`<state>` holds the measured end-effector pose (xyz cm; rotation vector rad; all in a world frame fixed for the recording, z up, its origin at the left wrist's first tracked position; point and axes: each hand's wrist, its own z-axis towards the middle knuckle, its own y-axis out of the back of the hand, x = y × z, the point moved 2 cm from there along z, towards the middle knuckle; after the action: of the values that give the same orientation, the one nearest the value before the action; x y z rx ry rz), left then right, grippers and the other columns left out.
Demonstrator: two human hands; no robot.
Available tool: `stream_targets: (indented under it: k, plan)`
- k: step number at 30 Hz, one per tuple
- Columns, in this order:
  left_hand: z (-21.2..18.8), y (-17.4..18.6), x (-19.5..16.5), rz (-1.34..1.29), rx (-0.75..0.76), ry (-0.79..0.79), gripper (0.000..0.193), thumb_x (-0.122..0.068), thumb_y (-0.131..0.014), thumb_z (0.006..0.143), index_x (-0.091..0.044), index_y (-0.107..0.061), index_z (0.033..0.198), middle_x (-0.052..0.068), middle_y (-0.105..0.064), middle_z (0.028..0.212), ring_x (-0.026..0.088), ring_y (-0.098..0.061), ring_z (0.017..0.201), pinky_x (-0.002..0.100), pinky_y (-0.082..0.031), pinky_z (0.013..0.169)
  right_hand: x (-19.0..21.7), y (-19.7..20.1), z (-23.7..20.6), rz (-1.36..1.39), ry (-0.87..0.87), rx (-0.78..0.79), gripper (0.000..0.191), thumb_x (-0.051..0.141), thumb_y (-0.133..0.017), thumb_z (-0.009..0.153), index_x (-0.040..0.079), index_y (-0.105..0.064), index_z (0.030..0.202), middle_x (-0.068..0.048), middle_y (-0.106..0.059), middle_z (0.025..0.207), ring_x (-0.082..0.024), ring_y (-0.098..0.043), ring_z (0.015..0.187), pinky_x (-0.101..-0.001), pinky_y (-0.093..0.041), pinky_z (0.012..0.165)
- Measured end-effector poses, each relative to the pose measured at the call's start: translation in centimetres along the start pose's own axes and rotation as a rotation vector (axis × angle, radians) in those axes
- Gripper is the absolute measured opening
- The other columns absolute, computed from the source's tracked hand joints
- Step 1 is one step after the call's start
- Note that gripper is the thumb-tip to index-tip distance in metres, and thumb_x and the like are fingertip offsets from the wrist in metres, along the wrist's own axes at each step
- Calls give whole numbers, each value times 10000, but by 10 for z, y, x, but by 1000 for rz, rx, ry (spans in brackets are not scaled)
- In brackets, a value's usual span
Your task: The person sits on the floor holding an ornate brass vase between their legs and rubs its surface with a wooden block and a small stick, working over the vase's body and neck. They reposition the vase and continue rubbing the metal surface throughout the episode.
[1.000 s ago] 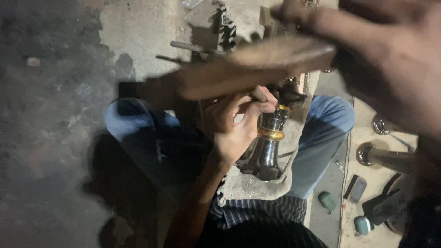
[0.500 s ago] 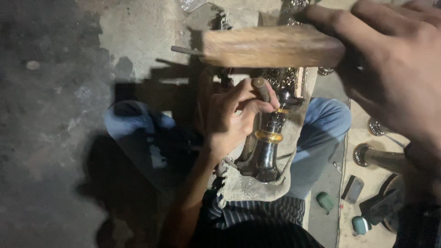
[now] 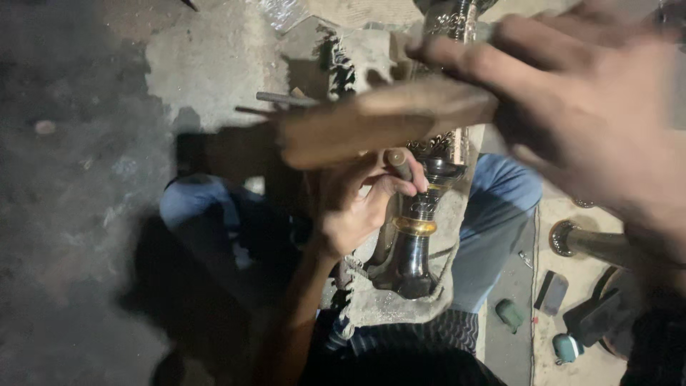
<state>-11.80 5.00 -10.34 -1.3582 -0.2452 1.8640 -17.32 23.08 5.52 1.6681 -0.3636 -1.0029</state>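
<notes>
One dark ornate metal stem (image 3: 418,236) stands between my knees, my left hand (image 3: 357,207) pinching one small punch (image 3: 399,164) against it, my blurred right hand (image 3: 593,121) apparently closed around one wooden mallet (image 3: 379,125).

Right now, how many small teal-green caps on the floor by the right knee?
2. One teal cap lies beside the right knee; the other teal cap sits further right, near dark blocks. More may be hidden behind the right hand.
</notes>
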Motion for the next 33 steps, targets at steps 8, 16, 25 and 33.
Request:
stream_targets:
  k: [8, 16, 25, 33]
  plan:
    - [14, -14, -11, 409, -216, -31, 156, 202, -635, 930, 61, -618, 994, 109, -682, 969, 177, -704, 933, 298, -602, 867, -22, -2, 7, -31, -31, 197, 477, 299, -604, 973, 411, -507, 1427, -99, -683, 1333, -220, -733, 844, -351, -535, 536]
    - [8, -11, -2, 379, -359, 89, 155, 223, -549, 966, 76, -597, 955, 123, -685, 956, 194, -711, 927, 325, -632, 879, -20, -1, 41, -132, 82, 166, 711, 221, -667, 892, 437, -453, 1535, -44, -701, 1339, -178, -733, 855, -362, -571, 651]
    - [-8, -10, 17, 289, -453, 81, 171, 213, -593, 929, 76, -593, 1032, 138, -663, 977, 227, -710, 933, 392, -643, 925, -25, 6, 52, -248, 127, 13, 683, 494, -573, 842, 422, -463, 1512, -20, -696, 1354, -162, -735, 1026, -370, -526, 862]
    - [-7, -3, 8, 390, -443, -84, 192, 103, -608, 982, -5, -520, 1115, 138, -705, 1026, 218, -760, 913, 390, -694, 858, -35, -12, 26, -187, 160, -62, 648, 405, -666, 840, 402, -517, 1471, -29, -703, 1317, -192, -728, 1077, -353, -583, 769]
